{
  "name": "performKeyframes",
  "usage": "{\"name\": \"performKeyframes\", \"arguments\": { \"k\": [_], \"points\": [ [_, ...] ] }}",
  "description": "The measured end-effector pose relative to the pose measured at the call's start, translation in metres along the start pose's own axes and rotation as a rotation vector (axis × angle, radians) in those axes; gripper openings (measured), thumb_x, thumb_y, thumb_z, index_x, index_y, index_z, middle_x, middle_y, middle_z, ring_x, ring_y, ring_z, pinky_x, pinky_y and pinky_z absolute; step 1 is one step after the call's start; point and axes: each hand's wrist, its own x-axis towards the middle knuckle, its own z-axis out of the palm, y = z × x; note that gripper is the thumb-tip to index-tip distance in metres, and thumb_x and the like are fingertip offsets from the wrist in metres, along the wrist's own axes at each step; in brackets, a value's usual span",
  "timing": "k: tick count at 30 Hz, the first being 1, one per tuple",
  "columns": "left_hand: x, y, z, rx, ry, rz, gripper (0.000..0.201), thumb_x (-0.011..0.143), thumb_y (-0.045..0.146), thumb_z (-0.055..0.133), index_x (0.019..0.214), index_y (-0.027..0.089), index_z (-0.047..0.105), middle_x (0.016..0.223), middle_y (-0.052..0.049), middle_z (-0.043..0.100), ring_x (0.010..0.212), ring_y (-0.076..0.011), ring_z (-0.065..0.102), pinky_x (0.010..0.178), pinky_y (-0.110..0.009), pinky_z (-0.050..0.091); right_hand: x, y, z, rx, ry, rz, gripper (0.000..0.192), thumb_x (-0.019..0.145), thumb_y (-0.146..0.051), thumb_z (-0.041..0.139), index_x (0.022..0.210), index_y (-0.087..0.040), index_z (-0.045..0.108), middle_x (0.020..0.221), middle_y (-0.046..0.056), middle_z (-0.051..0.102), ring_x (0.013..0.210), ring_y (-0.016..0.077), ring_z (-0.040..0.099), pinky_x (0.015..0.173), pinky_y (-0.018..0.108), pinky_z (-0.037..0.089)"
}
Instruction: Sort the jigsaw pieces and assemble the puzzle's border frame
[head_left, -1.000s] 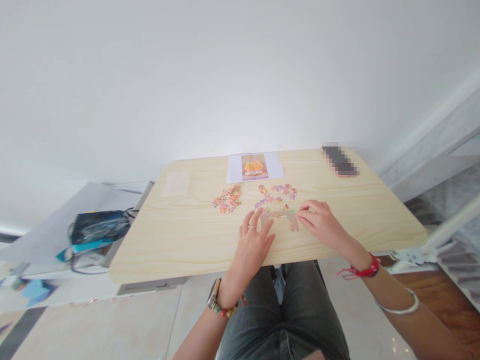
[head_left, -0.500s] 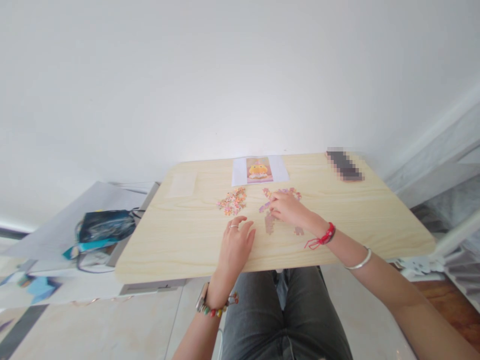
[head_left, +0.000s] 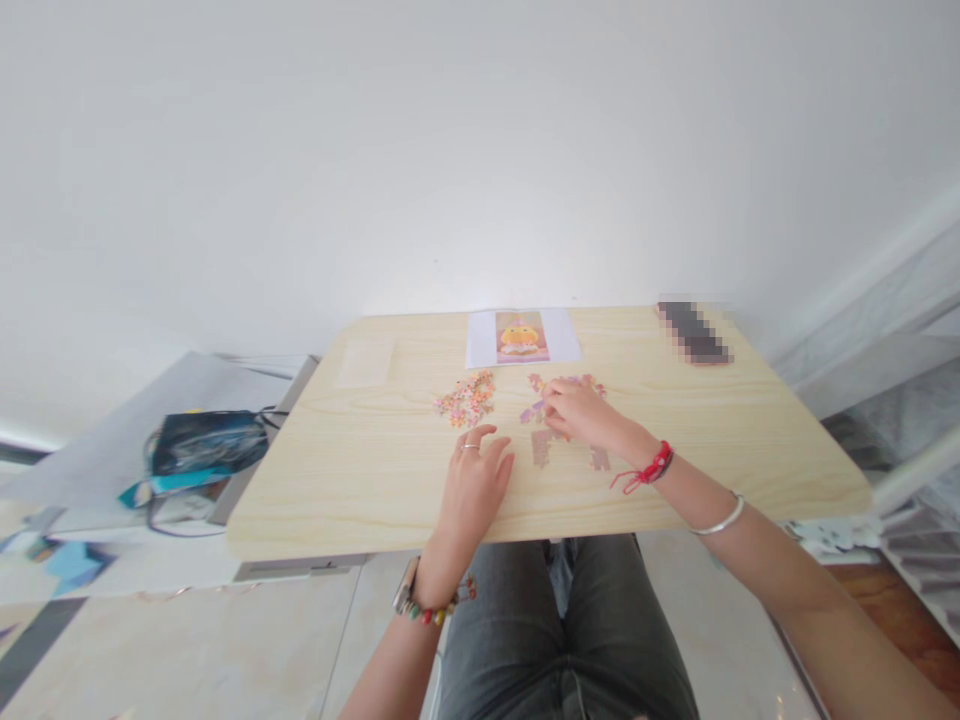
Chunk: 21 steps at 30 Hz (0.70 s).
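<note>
Lying around the right hand (head_left: pixel 579 412), puzzle pieces (head_left: pixel 541 449) are partly covered.

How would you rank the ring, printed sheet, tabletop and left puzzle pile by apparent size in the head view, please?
1. Tabletop
2. Printed sheet
3. Left puzzle pile
4. Ring, on the left hand

Bright, even light washes the wall (head_left: pixel 480 150), palest just beyond the table (head_left: pixel 337 480); shadows are faint. Puzzle pieces (head_left: pixel 465 402) look soft, the bag (head_left: pixel 206 450) at left smeared, and coarse blocks mask the phone (head_left: pixel 694 332).
</note>
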Motion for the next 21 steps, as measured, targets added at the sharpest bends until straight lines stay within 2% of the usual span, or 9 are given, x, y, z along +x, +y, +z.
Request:
{"name": "performKeyframes", "arguments": {
  "k": [5,11,17,21],
  "points": [
    [0.004,0.001,0.004,-0.033,-0.01,0.004,0.016,0.081,0.017,0.054,0.096,0.018,0.06,0.107,-0.011,0.053,0.097,-0.0246,0.053,0.083,-0.043,0.05,-0.005,-0.001,0.0,-0.094,0.029,-0.044,0.01,0.081,-0.017,0.053,0.08,-0.012,0.061,0.095,0.01,0.056,0.089,0.0209,0.05,0.077,0.034,0.032],
    [0.006,0.014,0.004,-0.122,0.006,0.023,0.022,0.078,0.018,0.061,0.099,0.02,0.059,0.11,-0.01,0.051,0.102,-0.0247,0.05,0.087,-0.045,0.049,-0.029,-0.016,0.003,-0.133,0.12,-0.162,0.012,0.084,-0.021,0.052,0.085,-0.011,0.06,0.098,0.011,0.057,0.092,0.022,0.051,0.078,0.036,0.031],
    [0.004,0.029,0.001,-0.194,-0.051,0.041,0.008,0.079,0.016,0.06,0.085,0.019,0.062,0.112,-0.009,0.049,0.107,-0.0244,0.047,0.087,-0.043,0.048,-0.05,-0.032,0.01,-0.135,0.167,-0.171,0.013,0.085,-0.017,0.049,0.082,-0.014,0.06,0.089,0.009,0.058,0.088,0.0206,0.051,0.076,0.035,0.03],
    [0.0,0.031,-0.001,-0.18,-0.075,0.048,0.008,0.078,0.013,0.059,0.083,0.018,0.062,0.113,-0.01,0.048,0.108,-0.0248,0.046,0.09,-0.043,0.047,-0.054,-0.038,0.013,-0.14,0.155,-0.164,0.013,0.085,-0.016,0.048,0.08,-0.014,0.061,0.088,0.008,0.058,0.086,0.0205,0.051,0.077,0.036,0.03]
  ]
}}
